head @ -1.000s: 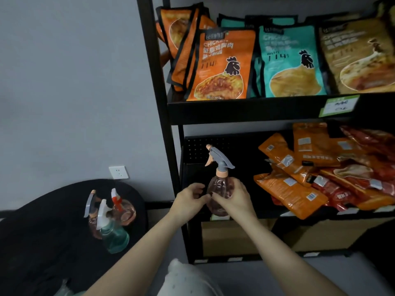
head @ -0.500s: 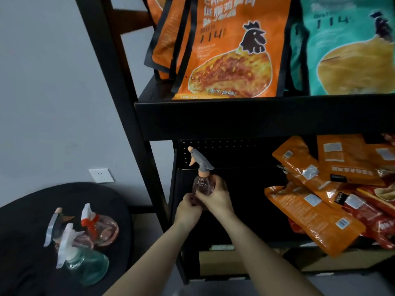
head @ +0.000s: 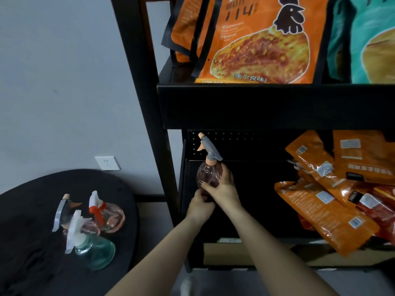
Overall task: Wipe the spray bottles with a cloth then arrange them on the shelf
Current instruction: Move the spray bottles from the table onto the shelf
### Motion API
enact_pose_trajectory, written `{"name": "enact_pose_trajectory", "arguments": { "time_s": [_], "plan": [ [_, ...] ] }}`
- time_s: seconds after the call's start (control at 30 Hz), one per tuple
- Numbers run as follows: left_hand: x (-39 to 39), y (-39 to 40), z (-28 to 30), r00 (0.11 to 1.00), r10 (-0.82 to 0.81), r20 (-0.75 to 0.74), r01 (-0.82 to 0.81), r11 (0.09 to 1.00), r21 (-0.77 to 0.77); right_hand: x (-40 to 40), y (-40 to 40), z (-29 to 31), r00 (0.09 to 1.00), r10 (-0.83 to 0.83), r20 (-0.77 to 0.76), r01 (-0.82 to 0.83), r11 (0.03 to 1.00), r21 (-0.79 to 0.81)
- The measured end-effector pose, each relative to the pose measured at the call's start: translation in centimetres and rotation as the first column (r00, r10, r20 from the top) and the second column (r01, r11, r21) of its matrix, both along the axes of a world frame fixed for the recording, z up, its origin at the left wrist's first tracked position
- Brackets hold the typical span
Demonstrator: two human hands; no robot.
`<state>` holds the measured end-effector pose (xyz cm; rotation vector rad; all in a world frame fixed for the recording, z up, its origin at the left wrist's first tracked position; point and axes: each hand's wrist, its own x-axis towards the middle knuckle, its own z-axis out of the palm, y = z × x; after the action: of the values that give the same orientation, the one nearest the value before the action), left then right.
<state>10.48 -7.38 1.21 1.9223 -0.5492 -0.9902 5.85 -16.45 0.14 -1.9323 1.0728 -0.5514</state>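
Both hands hold the pink transparent plastic spray bottle with grey trigger point(head: 208, 175) upright at the left end of the black metal shelf point(head: 267, 107), lower level. The right hand point(head: 222, 189) curls its fingers around the body; the left hand point(head: 199, 202) grips the bottom. Three other spray bottles point(head: 89, 223) stand on the round black table point(head: 32, 210).

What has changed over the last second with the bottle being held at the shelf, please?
Both hands carried the pink spray bottle deeper into the lower shelf; the left hand slid beneath it, while the right hand kept gripping its side. The three bottles on the black table stayed put.
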Motion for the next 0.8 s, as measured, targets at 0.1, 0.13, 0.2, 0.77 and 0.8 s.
{"name": "enact_pose_trajectory", "arguments": {
  "time_s": [0.1, 0.13, 0.2, 0.77, 0.8],
  "plan": [
    [-1.0, 1.1, 0.4, 0.994, -0.097, 0.057, 0.097, 0.995, -0.006, -2.0, 0.9, 1.3, 1.000, -0.006, -0.027, 0.005, 0.999, -0.036],
    [-1.2, 1.6, 0.5, 0.989, -0.124, 0.081, 0.125, 0.992, -0.007, -2.7, 1.3, 1.7, 0.999, -0.006, -0.033, 0.004, 0.999, -0.045],
    [-1.5, 2.8, 0.8, 0.975, -0.176, 0.133, 0.178, 0.984, -0.002, -4.2, 2.3, 2.6, 0.999, 0.002, -0.043, -0.004, 0.999, -0.049],
    [1.6, 20.8, 4.6, 0.789, -0.243, 0.565, 0.308, 0.951, -0.020, -8.3, 16.0, 5.3, 0.943, 0.314, -0.111, -0.329, 0.932, -0.152],
    [2.2, 22.2, 4.5, 0.783, -0.226, 0.579, 0.280, 0.960, -0.005, -7.8, 17.0, 5.2, 0.933, 0.341, -0.117, -0.356, 0.922, -0.152]
  ]
}}
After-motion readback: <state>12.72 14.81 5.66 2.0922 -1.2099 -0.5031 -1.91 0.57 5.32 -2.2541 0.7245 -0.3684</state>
